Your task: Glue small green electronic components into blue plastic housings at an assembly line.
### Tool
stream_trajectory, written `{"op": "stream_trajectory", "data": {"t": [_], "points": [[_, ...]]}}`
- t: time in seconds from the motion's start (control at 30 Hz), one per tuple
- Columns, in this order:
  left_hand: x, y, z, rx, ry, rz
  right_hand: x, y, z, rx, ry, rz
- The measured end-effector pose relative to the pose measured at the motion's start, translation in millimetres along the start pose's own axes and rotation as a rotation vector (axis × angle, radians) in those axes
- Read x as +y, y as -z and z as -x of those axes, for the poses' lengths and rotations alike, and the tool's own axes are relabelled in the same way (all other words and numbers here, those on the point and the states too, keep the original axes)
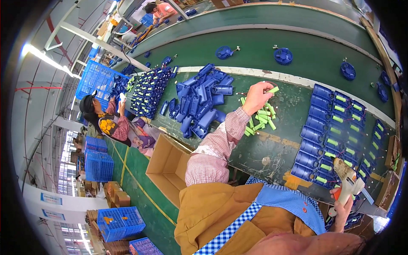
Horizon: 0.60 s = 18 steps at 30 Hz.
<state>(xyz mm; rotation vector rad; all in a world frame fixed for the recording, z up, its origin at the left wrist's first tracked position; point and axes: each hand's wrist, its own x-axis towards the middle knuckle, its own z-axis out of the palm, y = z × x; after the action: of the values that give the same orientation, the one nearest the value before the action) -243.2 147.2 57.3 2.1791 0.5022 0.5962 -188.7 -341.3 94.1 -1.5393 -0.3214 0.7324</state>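
Note:
My left hand (258, 100) pinches a light-green battery cell (273, 90) above a loose pile of the same batteries (264, 115) on the green worktable (248, 155). In my right hand (342, 211), low at the right, is a whitish glue gun (349, 187) with an orange trigger. Its stained nozzle end lies over rows of blue plastic housings (312, 123). Many of these housings hold green batteries with thin wires; the leftmost column shows no batteries. Left of the battery pile is a heap of loose blue plastic shells (199, 100).
Beyond the table runs a green conveyor belt (250, 42) carrying blue fan parts (283, 55). An open cardboard box (168, 165) stands at the table's near edge. At the left, another person (114, 119) works beside dense rows of filled housings (151, 91) and a blue crate (95, 78).

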Motion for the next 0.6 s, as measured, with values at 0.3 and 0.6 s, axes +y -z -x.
{"op": "stream_trajectory", "data": {"t": [0.3,0.6], "points": [[4.5,4.5,10.6,-0.055,0.192,0.539,0.0,-0.6,7.9,0.032,0.01,-0.001],[11.9,18.4,20.7,0.108,0.132,0.575,-14.9,-10.7,3.2,0.018,-0.002,-0.008]]}}
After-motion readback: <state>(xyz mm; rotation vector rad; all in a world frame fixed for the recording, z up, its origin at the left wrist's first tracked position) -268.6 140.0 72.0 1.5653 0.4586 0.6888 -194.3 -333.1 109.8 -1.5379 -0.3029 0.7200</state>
